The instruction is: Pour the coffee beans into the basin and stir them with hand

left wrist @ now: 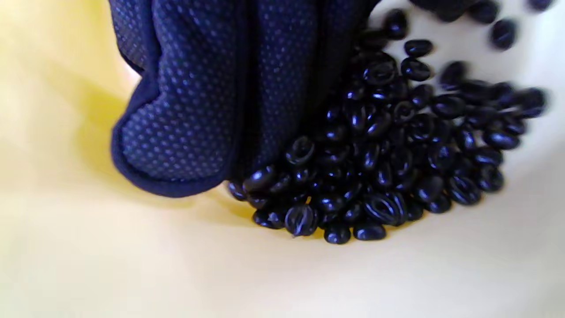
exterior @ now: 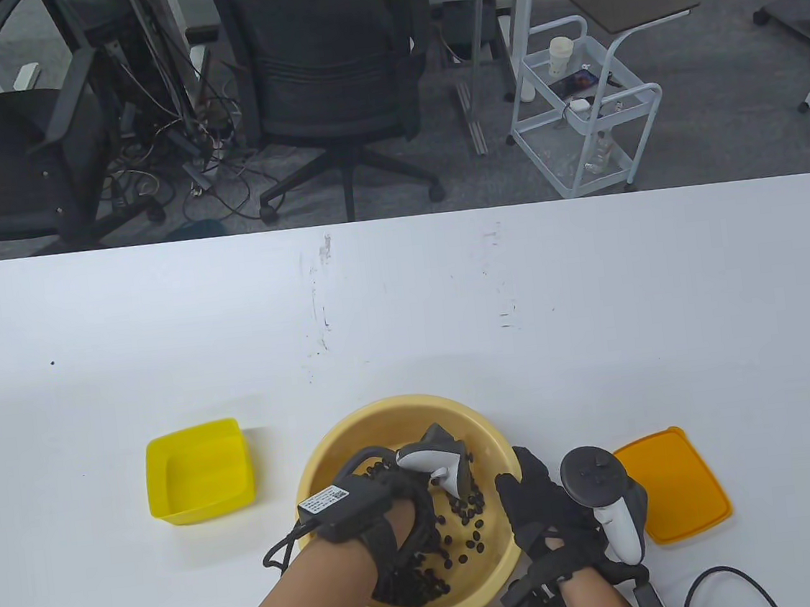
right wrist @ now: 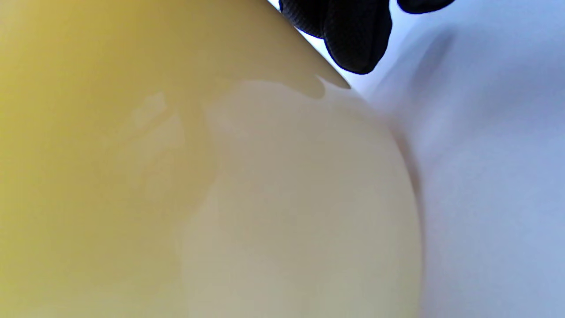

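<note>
Coffee beans point(left wrist: 388, 145) touch the left hand's point(exterior: 396, 492) straight fingers point(left wrist: 185, 110) inside the basin point(exterior: 334, 455).

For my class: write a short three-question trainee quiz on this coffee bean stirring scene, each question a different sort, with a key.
1. True or false: the yellow box left of the basin still holds coffee beans.
2. Which hand is inside the basin among the coffee beans? A) left hand B) right hand C) both
3. Fill in: the orange lid lies on the table to the ____ of the basin.

Key
1. False: the box looks empty.
2. A: the left hand is in the beans; the right hand rests at the basin's outer rim.
3. right
</note>
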Action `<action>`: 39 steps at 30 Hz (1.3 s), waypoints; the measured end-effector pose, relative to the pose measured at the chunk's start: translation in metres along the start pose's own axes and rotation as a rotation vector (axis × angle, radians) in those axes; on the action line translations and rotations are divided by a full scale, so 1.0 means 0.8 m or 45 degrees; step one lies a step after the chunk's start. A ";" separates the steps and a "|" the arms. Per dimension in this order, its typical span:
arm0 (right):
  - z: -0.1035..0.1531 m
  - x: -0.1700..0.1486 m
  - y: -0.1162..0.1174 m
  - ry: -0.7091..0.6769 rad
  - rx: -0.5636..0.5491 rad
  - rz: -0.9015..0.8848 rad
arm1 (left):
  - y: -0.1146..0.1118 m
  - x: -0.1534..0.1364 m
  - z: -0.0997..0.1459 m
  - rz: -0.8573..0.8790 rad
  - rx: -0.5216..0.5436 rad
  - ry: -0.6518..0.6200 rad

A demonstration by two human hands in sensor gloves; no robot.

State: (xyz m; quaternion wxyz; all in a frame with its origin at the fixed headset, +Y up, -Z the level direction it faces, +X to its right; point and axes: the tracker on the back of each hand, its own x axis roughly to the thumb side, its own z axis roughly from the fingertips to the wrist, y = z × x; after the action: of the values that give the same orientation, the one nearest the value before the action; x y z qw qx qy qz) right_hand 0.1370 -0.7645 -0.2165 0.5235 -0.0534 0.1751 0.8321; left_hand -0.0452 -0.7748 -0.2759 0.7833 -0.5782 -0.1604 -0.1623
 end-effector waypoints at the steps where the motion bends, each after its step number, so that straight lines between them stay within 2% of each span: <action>1: 0.000 0.000 0.000 0.000 0.000 0.000 | 0.000 0.001 -0.001 0.052 -0.016 -0.056; 4: 0.000 0.000 0.000 -0.002 0.003 -0.001 | -0.002 0.010 -0.005 0.306 -0.062 -0.303; 9: 0.000 0.000 0.000 0.000 0.004 -0.002 | 0.004 0.024 -0.010 0.502 -0.050 -0.548; 11: 0.000 0.000 -0.001 -0.001 0.000 0.002 | 0.014 0.021 -0.007 0.604 0.041 -0.661; 14: 0.000 0.000 -0.001 -0.001 0.002 -0.001 | 0.024 0.013 -0.003 0.701 0.218 -0.712; 15: 0.000 0.000 0.000 -0.001 0.002 -0.001 | 0.027 0.007 0.000 0.750 0.328 -0.688; 17: -0.001 0.000 0.000 -0.001 0.003 -0.005 | 0.031 -0.003 0.005 0.794 0.454 -0.629; 21: -0.001 0.000 0.000 -0.003 0.002 -0.002 | 0.035 -0.014 0.018 0.704 0.684 -0.483; 24: -0.001 0.000 0.000 -0.002 0.003 -0.003 | 0.036 -0.012 0.028 0.433 0.846 -0.310; 26: -0.001 0.000 0.000 -0.002 0.003 -0.003 | 0.034 -0.007 0.031 0.195 0.896 -0.190; 29: 0.000 0.000 0.000 -0.002 0.004 -0.004 | 0.031 0.002 0.032 -0.144 0.868 0.031; 31: 0.000 0.000 0.000 -0.002 0.004 -0.002 | 0.029 0.007 0.030 -0.334 0.798 0.139; 33: -0.001 0.000 0.000 -0.002 0.005 -0.003 | 0.023 0.009 0.025 -0.519 0.603 0.254; 35: -0.001 0.000 0.000 -0.002 0.006 -0.002 | 0.018 0.010 0.024 -0.659 0.508 0.264; 37: -0.001 0.000 0.000 -0.002 0.007 -0.002 | 0.014 0.008 0.022 -0.721 0.467 0.306; 39: 0.000 0.000 0.000 -0.002 0.006 0.000 | 0.010 0.006 0.021 -0.683 0.374 0.332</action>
State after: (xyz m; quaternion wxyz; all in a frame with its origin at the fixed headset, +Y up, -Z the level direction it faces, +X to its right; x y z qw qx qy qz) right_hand 0.1367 -0.7645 -0.2168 0.5238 -0.0515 0.1765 0.8317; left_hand -0.0379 -0.7568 -0.2761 0.8016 -0.3705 -0.2272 -0.4106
